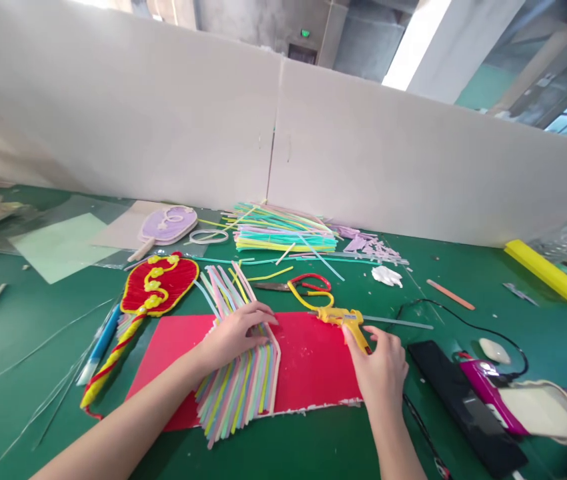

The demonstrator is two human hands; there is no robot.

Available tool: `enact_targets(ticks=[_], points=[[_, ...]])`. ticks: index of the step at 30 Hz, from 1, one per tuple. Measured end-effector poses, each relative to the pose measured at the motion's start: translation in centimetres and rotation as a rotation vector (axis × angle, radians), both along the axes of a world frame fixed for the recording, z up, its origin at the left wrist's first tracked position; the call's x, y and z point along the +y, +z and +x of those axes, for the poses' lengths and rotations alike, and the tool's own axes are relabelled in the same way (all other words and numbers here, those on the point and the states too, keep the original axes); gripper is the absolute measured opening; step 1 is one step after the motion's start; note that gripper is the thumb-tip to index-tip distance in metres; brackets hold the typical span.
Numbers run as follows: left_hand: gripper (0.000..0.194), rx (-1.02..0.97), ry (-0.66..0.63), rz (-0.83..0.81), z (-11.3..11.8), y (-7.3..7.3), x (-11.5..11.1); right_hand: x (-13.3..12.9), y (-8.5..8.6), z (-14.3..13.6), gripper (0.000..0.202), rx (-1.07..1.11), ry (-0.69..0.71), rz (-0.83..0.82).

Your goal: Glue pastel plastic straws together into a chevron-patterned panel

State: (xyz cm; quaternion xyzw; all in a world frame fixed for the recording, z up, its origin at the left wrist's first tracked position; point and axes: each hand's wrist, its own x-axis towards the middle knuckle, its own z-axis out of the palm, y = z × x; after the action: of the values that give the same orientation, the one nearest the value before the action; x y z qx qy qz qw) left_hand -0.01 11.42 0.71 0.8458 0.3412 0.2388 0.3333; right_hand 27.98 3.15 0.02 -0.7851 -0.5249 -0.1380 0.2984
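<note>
My left hand (238,333) lies with its fingers spread on a panel of pastel pipe cleaners (238,390), set side by side in pink, yellow, green and blue. One pale strip edges the panel's right side. Beneath is a red sheet (313,373) with a ragged white front edge. Over the sheet's right part, my right hand (381,367) grips the handle of a yellow glue gun (341,317), its nozzle toward the left and a glue stick (401,323) out of its back. Just behind the gun lie scissors (313,291) with red and yellow handles.
A red and yellow fan (161,283) and a blue brush (101,340) lie at left. Behind are a lilac fan (168,225) and loose pipe cleaners (286,233) by a white partition (388,153). A black cable (463,320), dark flat case (463,407) and yellow strip (546,270) lie right.
</note>
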Motion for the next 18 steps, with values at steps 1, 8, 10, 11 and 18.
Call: enact_targets(ticks=[1, 8, 10, 11, 18], points=[[0.033, 0.003, 0.01, 0.003, 0.0, 0.0, 0.0, 0.0, 0.2, -0.2, 0.045, 0.022, 0.026, 0.05], [0.032, 0.112, 0.025, 0.142, 0.0, 0.6, -0.6, -0.4, 0.5, -2.7, 0.02, 0.18, 0.458, 0.134], [0.026, 0.189, 0.052, 0.22, -0.1, 1.1, -0.8, -0.6, 0.5, -3.2, 0.017, 0.219, 0.512, 0.105], [0.022, 0.227, 0.069, 0.261, -0.1, 1.4, -1.0, -0.7, 0.4, -3.3, 0.016, 0.234, 0.528, 0.093], [0.027, 0.357, 0.181, 0.449, -0.4, 2.0, -0.8, -1.0, 0.3, -3.5, 0.013, 0.274, 0.575, 0.075]])
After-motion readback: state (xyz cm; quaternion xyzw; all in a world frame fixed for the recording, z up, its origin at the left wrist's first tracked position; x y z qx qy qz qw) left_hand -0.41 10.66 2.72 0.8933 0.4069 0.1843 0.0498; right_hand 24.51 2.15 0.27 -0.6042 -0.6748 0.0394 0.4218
